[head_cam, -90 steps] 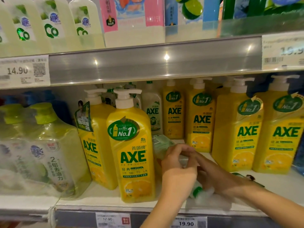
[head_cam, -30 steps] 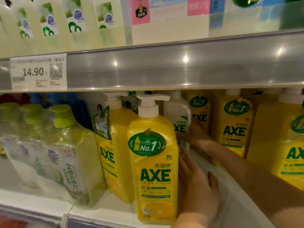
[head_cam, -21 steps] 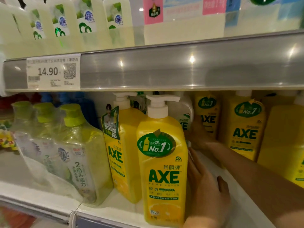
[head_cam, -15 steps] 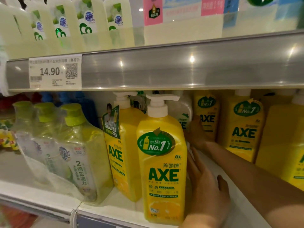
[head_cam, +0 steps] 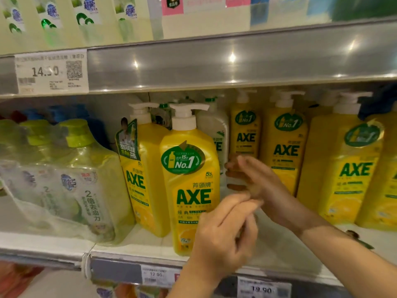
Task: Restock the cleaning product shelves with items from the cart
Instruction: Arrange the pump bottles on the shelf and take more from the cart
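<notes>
- Hovering left hand beside front yellow AXE bottle, fingers loosely curled, gripping nothing.
- Stretching right hand, fingers straight, toward white AXE bottle, probably for facing it.

Front yellow pump bottle: "AXE", "No.1". Left shrink-wrapped pack: "2倍去油力". Near shelf-edge tag: "12.90".
</notes>
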`<move>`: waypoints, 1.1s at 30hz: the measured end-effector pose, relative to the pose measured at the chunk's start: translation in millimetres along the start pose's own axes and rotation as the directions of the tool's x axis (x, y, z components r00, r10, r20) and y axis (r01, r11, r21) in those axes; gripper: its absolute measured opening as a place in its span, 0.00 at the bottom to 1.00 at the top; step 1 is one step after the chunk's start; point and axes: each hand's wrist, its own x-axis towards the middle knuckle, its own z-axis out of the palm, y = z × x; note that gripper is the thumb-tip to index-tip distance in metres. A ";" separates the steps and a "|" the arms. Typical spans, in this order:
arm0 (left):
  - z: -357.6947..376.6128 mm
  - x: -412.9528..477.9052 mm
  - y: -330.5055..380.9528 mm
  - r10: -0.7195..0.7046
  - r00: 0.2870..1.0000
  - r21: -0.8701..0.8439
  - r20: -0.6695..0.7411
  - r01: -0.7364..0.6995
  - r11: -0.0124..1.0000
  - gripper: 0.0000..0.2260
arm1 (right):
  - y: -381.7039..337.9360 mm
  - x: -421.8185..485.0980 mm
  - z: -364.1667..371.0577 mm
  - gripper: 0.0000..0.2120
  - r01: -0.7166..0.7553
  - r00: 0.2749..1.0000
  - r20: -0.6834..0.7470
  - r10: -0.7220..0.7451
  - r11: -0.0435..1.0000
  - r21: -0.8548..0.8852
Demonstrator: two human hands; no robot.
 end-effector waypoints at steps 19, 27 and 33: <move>-35.1 -0.5 -16.9 -0.766 0.520 -0.212 0.378 0.854 0.475 0.32 | 14.5 -47.9 5.5 0.50 0.124 0.986 0.134 -0.102 0.979 -0.160; 11.4 17.4 -17.5 -0.563 0.364 -0.114 0.742 0.896 0.429 0.32 | 6.2 -77.6 -55.8 0.51 0.059 0.997 -0.032 -0.067 0.977 -0.206; 43.3 23.8 -25.1 -0.430 0.438 -0.192 0.789 0.841 0.505 0.35 | 12.9 -85.2 -59.7 0.34 0.030 0.967 -0.201 -0.160 0.847 -0.530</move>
